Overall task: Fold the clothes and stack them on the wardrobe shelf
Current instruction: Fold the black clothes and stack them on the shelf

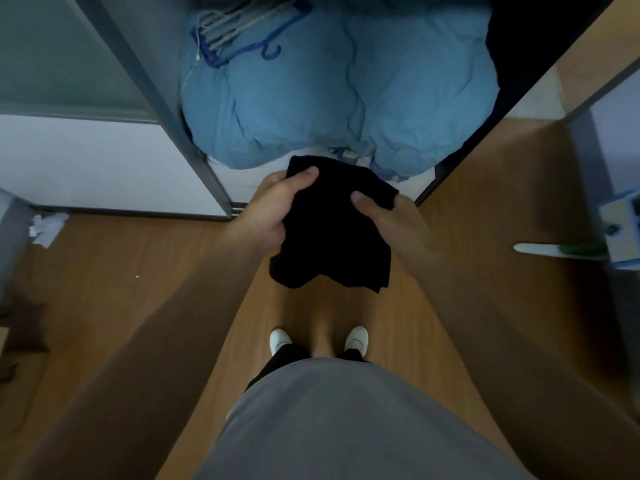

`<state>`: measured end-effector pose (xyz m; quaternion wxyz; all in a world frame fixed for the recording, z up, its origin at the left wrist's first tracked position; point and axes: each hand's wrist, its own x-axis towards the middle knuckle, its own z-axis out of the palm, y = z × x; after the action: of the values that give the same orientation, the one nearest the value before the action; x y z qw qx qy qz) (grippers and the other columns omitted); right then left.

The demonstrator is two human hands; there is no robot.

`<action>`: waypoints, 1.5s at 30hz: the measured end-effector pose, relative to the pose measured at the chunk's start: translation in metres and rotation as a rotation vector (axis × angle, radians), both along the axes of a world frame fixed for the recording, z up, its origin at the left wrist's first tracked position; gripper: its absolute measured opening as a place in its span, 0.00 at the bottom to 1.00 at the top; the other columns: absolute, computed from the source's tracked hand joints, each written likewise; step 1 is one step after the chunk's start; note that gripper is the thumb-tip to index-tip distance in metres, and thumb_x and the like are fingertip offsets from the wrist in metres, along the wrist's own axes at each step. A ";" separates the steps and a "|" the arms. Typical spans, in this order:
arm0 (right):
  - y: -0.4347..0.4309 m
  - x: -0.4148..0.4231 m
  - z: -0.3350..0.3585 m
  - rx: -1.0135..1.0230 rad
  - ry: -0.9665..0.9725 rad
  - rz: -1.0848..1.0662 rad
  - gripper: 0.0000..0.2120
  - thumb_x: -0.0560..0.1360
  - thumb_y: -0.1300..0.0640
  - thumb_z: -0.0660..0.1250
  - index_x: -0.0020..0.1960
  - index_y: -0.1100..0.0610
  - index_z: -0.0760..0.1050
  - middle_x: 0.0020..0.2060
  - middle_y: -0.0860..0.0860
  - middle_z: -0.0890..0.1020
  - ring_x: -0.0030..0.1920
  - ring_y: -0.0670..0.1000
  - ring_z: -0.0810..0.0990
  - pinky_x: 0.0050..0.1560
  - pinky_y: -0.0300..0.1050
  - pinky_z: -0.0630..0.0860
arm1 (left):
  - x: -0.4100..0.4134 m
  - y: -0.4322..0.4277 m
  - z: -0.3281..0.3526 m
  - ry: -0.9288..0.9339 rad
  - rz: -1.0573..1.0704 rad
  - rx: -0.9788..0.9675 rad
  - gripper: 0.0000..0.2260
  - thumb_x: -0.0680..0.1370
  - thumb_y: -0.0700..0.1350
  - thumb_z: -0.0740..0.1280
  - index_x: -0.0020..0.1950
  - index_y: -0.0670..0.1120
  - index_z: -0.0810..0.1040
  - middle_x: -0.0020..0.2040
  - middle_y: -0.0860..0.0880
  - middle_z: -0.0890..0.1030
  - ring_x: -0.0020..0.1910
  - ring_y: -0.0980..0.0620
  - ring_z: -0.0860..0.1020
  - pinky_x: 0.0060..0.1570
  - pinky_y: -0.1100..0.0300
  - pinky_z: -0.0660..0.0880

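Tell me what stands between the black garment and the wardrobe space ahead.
The black garment, held by the left hand and right hand, faces a bulky blue duvet filling the wardrobe opening, with blue hangers on top. No free shelf surface shows.

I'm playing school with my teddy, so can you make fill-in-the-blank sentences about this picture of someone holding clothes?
1. The left hand and the right hand both hold a folded cloth coloured ____.
2. The big puffy duvet in the wardrobe is coloured ____.
3. The blue hanger lies on top of the ____.
4. The person's shoes on the wooden floor are coloured ____.

Missing words: black; blue; duvet; white
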<state>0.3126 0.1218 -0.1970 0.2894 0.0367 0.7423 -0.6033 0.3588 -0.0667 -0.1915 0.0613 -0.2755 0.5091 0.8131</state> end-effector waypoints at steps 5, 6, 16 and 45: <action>0.000 -0.009 -0.004 0.094 0.215 0.113 0.17 0.84 0.49 0.59 0.50 0.60 0.80 0.44 0.56 0.85 0.44 0.49 0.83 0.49 0.46 0.77 | 0.000 -0.018 0.008 -0.008 0.027 -0.130 0.09 0.81 0.47 0.67 0.51 0.42 0.81 0.43 0.47 0.87 0.44 0.50 0.86 0.38 0.62 0.80; 0.002 -0.012 -0.004 0.099 0.216 0.108 0.18 0.84 0.48 0.58 0.49 0.59 0.80 0.44 0.55 0.85 0.44 0.49 0.83 0.50 0.46 0.77 | 0.000 -0.022 0.008 -0.018 0.041 -0.148 0.09 0.81 0.48 0.67 0.51 0.42 0.82 0.43 0.47 0.87 0.44 0.49 0.86 0.38 0.62 0.80; 0.007 -0.037 0.011 -0.439 -0.124 -0.210 0.23 0.82 0.42 0.60 0.65 0.60 0.75 0.59 0.54 0.79 0.60 0.56 0.77 0.68 0.56 0.72 | 0.010 -0.041 0.006 -0.135 0.085 0.052 0.16 0.77 0.54 0.72 0.59 0.46 0.80 0.51 0.48 0.87 0.49 0.50 0.85 0.41 0.60 0.82; 0.014 -0.037 0.019 -0.070 -0.009 -0.388 0.13 0.78 0.56 0.70 0.58 0.63 0.80 0.47 0.54 0.87 0.46 0.50 0.87 0.39 0.38 0.81 | 0.007 -0.040 0.002 0.251 -0.192 -0.795 0.24 0.76 0.28 0.65 0.65 0.52 0.77 0.58 0.57 0.78 0.53 0.73 0.75 0.52 0.77 0.72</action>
<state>0.2756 0.1359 -0.1780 0.1718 0.1717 0.6986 -0.6731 0.3659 -0.1072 -0.1898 -0.0368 -0.1280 0.8097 0.5715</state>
